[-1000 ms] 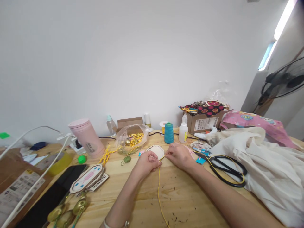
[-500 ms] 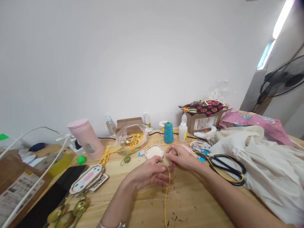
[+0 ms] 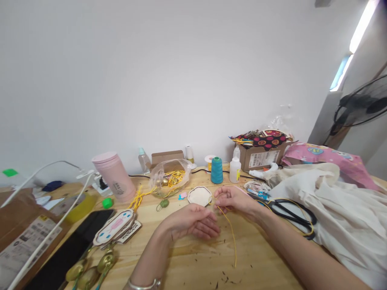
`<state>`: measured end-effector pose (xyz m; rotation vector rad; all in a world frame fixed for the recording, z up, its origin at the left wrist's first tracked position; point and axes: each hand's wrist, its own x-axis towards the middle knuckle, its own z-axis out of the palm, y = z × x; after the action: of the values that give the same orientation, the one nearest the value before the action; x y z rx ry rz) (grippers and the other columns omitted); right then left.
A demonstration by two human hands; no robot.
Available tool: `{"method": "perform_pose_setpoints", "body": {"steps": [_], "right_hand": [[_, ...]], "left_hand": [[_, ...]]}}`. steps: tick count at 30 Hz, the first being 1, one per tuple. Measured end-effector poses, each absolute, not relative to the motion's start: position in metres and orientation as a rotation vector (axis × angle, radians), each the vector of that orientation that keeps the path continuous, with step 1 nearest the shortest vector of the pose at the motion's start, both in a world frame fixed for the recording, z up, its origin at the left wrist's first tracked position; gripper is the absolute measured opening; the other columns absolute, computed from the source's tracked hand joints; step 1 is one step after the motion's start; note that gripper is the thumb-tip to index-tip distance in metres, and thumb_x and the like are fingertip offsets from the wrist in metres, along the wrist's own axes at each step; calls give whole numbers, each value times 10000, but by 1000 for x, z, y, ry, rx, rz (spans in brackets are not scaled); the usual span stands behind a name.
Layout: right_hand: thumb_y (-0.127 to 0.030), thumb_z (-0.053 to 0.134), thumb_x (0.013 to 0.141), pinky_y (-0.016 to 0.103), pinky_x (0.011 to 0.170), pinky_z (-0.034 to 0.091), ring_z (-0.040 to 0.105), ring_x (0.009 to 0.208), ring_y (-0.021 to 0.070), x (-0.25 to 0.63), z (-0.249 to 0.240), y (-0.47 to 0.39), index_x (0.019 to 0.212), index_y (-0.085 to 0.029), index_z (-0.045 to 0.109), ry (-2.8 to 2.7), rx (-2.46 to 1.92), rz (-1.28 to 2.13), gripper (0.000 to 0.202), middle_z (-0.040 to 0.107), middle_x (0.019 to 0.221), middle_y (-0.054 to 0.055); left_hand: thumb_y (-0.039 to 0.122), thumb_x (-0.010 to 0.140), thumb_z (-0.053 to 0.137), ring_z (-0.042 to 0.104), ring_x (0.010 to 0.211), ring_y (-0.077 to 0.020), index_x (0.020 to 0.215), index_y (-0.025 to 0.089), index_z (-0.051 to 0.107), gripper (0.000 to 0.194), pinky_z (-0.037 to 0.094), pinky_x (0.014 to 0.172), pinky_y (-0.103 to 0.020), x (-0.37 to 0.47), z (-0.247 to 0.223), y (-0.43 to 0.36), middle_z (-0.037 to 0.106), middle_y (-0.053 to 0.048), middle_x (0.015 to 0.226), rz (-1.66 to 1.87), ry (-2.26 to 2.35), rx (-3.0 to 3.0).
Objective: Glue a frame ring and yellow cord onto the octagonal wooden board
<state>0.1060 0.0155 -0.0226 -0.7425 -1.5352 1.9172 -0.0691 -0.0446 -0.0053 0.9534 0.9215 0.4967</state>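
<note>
My right hand (image 3: 229, 200) pinches a yellow cord (image 3: 232, 231), whose loose end hangs down over the wooden table (image 3: 193, 268). Beside it on the left, my left hand (image 3: 198, 221) has its fingers stretched out and slightly curled, with nothing seen in it. A small white scalloped plaque (image 3: 199, 196) with a dark rim lies just behind the hands, near the fingertips of both. Small blue and pink pieces (image 3: 183, 196) and a green knotted bead (image 3: 164, 203) lie left of the plaque.
Behind stand a teal thread spool (image 3: 217, 170), a glue bottle (image 3: 235, 170) and a filled cardboard box (image 3: 260, 157). A pink tumbler (image 3: 114, 177), stacked plaques (image 3: 114, 227) and gold bells (image 3: 105, 259) are left. Black scissors (image 3: 292, 213) and white cloth (image 3: 329, 201) lie right.
My left hand has let go of the yellow cord and its fingers have straightened. The cord's free end has swung to the right. The view has shifted slightly.
</note>
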Motion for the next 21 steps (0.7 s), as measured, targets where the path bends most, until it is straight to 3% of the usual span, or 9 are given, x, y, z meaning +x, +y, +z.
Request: {"method": "perform_pose_setpoints", "body": {"steps": [5, 9, 13, 21], "right_hand": [[-262, 659, 586, 189, 490, 382, 516, 501, 74, 104, -25, 14, 752, -143, 508, -1555, -708, 1929, 255, 590, 606, -12], [-270, 663, 585, 148, 412, 326, 469, 458, 50, 103, -25, 14, 732, -145, 506, -1606, -704, 1900, 249, 570, 592, -29], [-292, 661, 588, 141, 424, 340, 502, 507, 62, 103, -20, 12, 725, -142, 505, -1693, -672, 1907, 256, 588, 622, -13], [-296, 613, 644, 145, 407, 356, 441, 432, 42, 115, -4, 6, 767, -143, 515, -2018, -645, 1875, 220, 535, 573, -36]], "left_hand": [[498, 763, 341, 617, 753, -199, 838, 48, 595, 521, 414, 758, -323, -54, -17, -34, 657, -156, 813, 712, 890, 669], [432, 798, 322, 599, 828, -213, 821, 59, 584, 456, 396, 811, -366, -42, -27, -32, 657, -148, 829, 791, 699, 415], [307, 812, 367, 615, 780, -208, 828, 78, 576, 310, 410, 802, -362, -33, -32, -36, 672, -97, 713, 881, 677, 284], [133, 789, 413, 633, 610, -154, 818, 68, 541, 147, 479, 649, -265, -31, -22, -39, 663, -84, 657, 1063, 879, 151]]}}
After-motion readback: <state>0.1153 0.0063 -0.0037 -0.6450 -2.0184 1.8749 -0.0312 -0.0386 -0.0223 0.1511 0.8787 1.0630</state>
